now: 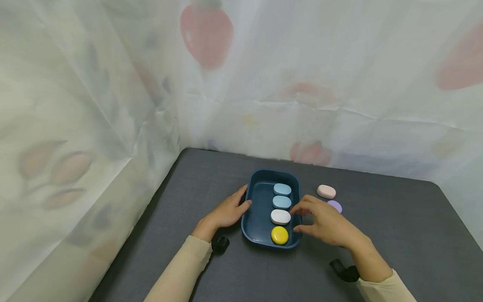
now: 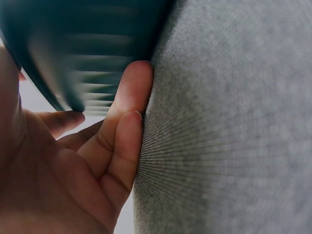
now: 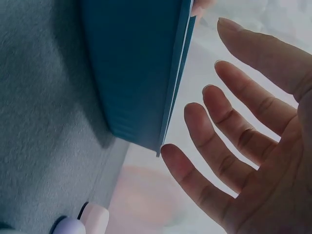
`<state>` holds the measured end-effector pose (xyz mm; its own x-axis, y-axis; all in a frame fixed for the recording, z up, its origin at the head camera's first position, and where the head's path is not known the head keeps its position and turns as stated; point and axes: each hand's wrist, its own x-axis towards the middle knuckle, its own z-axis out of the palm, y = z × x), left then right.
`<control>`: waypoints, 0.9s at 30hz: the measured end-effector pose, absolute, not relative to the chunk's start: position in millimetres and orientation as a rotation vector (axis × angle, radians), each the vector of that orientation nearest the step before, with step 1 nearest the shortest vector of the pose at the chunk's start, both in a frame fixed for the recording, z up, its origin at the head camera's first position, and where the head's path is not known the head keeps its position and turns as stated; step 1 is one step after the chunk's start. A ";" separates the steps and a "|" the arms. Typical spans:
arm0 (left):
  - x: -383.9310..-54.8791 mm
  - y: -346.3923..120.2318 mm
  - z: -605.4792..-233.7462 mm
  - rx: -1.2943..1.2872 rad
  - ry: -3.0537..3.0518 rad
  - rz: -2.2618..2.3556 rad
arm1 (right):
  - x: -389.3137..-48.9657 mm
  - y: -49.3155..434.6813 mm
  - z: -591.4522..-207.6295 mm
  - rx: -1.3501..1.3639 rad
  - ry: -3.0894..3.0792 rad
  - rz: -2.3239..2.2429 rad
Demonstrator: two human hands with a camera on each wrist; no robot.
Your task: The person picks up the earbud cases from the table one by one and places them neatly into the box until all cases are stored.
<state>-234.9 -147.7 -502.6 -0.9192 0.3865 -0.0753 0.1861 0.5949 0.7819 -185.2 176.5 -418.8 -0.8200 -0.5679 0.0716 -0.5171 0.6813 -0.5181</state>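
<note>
Pale fabric sheeting printed with faded fruit (image 1: 358, 54) hangs round a dark grey cloth-topped table (image 1: 385, 209), and from where I stand the work sits near its middle. It centres on a deep blue-green, round-cornered tray (image 1: 260, 222), apparently plastic, holding a column of four glossy pieces along its right half: two light-blue oblong pieces (image 1: 281, 202), a white oblong piece (image 1: 280, 216) and a yellow round piece (image 1: 279, 235) nearest the person. I'd judge the pieces hard, light and rather slippery, best pinched across their sides; the tray looks stiff and light enough to slide, so its long walls and rim offer the surest hold.

Over the left rim, the left hand (image 1: 225, 212) grips the tray, thumb on top, fingers against the outer wall. Across the right rim hovers the right hand (image 1: 328, 220), fingers spread wide from the thumb and carrying nothing; whether a fingertip touches the white piece I can't tell. Beyond it lie a pink oblong piece (image 1: 326, 191) and a partly hidden lilac piece (image 1: 335, 205).
</note>
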 end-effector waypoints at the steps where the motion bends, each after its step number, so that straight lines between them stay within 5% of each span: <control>1: -234.8 -147.7 -502.4 0.473 2.587 1.228 | -185.3 177.8 -418.5 -0.894 2.792 -0.820; 27: -235.7 -147.6 -502.1 0.487 2.584 1.240 | -181.4 218.6 -418.2 -0.838 2.895 -0.661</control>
<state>-235.7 -147.6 -502.1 -0.9172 0.3930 -0.0654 0.1948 0.5857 0.7868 -181.4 218.6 -418.2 -0.8510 -0.5212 0.0641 -0.4973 0.7608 -0.4169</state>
